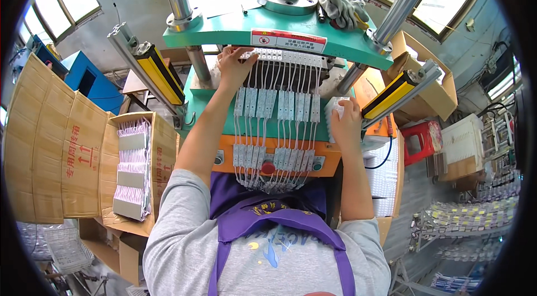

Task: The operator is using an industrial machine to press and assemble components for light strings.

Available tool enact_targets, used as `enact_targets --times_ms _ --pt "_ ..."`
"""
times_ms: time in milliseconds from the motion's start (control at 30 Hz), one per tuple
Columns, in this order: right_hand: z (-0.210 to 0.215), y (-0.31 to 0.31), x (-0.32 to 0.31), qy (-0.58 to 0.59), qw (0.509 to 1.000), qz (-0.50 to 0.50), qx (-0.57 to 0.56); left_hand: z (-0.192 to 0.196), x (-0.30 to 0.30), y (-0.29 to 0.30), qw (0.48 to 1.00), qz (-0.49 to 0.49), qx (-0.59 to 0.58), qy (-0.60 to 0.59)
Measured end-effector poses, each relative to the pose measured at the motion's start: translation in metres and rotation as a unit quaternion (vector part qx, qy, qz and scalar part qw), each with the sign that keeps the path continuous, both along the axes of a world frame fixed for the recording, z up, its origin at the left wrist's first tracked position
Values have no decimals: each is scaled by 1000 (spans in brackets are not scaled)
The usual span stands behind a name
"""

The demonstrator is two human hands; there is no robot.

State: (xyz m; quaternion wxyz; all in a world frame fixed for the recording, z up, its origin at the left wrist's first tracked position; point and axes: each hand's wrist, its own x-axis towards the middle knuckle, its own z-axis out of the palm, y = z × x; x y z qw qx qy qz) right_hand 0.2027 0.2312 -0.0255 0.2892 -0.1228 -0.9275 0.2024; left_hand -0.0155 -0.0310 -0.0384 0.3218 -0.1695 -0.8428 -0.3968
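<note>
Under the green press plate, my left hand (234,66) reaches to the left end of a row of small white modules (291,57). Its fingers are stretched and apart from the thumb, touching or just over the modules. White wires run down from that row to more wired module strips (277,104), which drape over the machine's front toward my lap. At the right, my right hand (347,120) has its fingers curled on a stack of clear-white plastic pieces (337,107). How many pieces it grips is hidden.
Yellow-and-black guard bars (160,74) flank the press. A red button (268,168) sits on the orange front panel (224,145). Left stands an open carton (163,150) of wired strips; right, a box of white pieces (383,175). Grey gloves (338,6) lie on the green plate (229,24).
</note>
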Motion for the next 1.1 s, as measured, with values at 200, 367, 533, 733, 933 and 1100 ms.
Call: enact_targets --times_ms 200,367,533,733,933,1100 --pt "24 -36 -39 55 987 151 24 5 -9 -1 999 -35 40 7" --pt "19 -44 -113 38 951 235 198 9 -5 -3 998 -34 27 -52" --pt "20 -34 -133 112 925 237 275 13 2 -3 999 -1 -6 -46" --pt "20 -36 -143 127 943 220 214 17 10 0 991 4 -129 18" --pt "20 -45 -150 156 961 196 119 13 47 13 958 25 -276 72" --pt "12 -59 -154 175 961 184 110 22 41 21 963 -1 -262 69"
